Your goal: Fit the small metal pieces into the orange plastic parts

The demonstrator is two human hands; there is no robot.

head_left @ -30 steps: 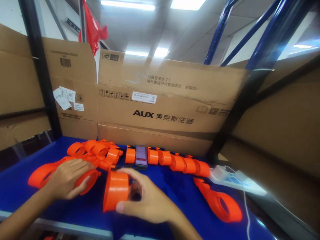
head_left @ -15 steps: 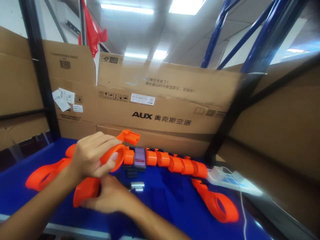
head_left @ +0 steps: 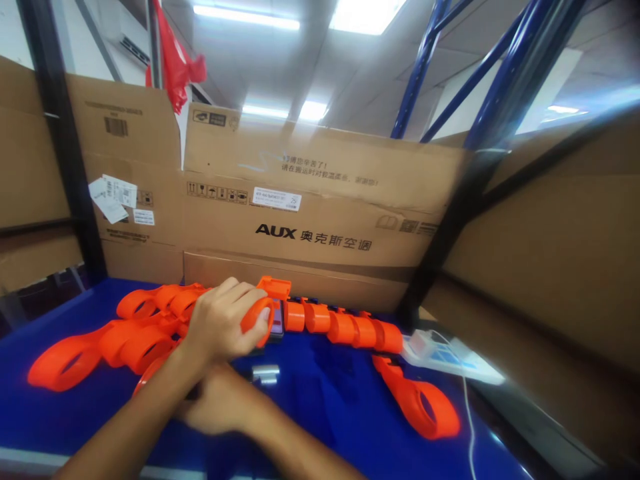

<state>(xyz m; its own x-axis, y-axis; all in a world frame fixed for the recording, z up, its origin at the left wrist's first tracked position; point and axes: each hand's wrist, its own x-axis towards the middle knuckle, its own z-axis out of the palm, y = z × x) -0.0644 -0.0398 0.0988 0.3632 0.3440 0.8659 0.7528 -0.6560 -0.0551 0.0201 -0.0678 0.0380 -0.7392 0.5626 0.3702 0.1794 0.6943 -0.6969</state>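
Note:
My left hand (head_left: 227, 320) is closed around an orange ring-shaped plastic part (head_left: 275, 287), whose flat clip-like end sticks up past the fingers. It is held in front of a row of similar orange rings (head_left: 343, 329). Crossing beneath the left forearm, my right hand (head_left: 215, 403) has its fingers mostly hidden. Beside it, the rim of another orange ring (head_left: 145, 381) shows behind that forearm; whether the right hand grips it is unclear. More orange ring parts (head_left: 120, 343) lie clustered to the left. Partly covered by the left hand's part is a small screen-like device (head_left: 278, 320).
Small silvery cylinders (head_left: 265, 373) lie on the blue table surface (head_left: 345, 413). At the right are a single orange loop (head_left: 425, 407) and a white power strip (head_left: 450, 357) with a cable. A cardboard wall (head_left: 320, 220) and dark posts (head_left: 75, 153) enclose the back.
My left hand has moved right with its orange part, uncovering more of the orange cluster at the left. The left forearm now hides most of the right hand's fingers. The view has shifted slightly.

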